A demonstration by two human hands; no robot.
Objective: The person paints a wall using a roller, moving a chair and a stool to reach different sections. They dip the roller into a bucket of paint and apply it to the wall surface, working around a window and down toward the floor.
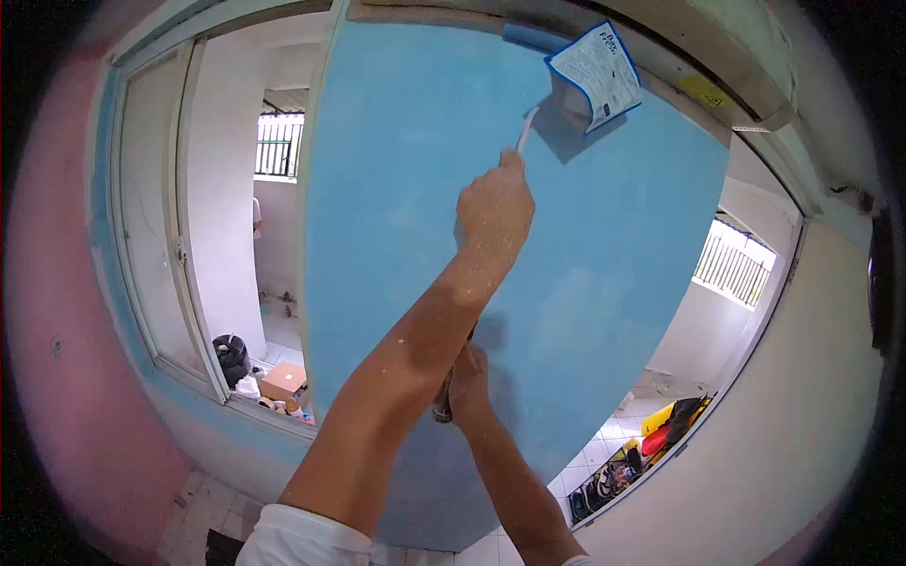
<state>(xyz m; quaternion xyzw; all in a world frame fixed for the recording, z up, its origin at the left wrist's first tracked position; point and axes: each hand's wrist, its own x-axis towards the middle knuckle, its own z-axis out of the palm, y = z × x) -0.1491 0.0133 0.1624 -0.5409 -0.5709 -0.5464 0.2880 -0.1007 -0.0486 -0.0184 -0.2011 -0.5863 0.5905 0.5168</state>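
Observation:
My left hand [495, 208] is raised in front of the light blue wall [406, 123], its fingers wrapped round a paint roller's pole. A pale length of the pole [527, 130] sticks out above that fist. Lower down, my right hand [468, 379] is closed round the dark lower end of the pole [442, 411], partly behind my left forearm. At the wall's top edge lies a blue cylinder that looks like the roller head [536, 39]; its joint with the pole is hidden behind a printed sheet [604, 77]. Pale specks dot my left forearm.
A long white unit [698, 57] with a yellow label juts out above the wall, the sheet hanging beside it. Framed openings flank the wall. Through the left one show a cardboard box [284, 380] and a black bin [230, 358]; through the right, a rack of tools [618, 472].

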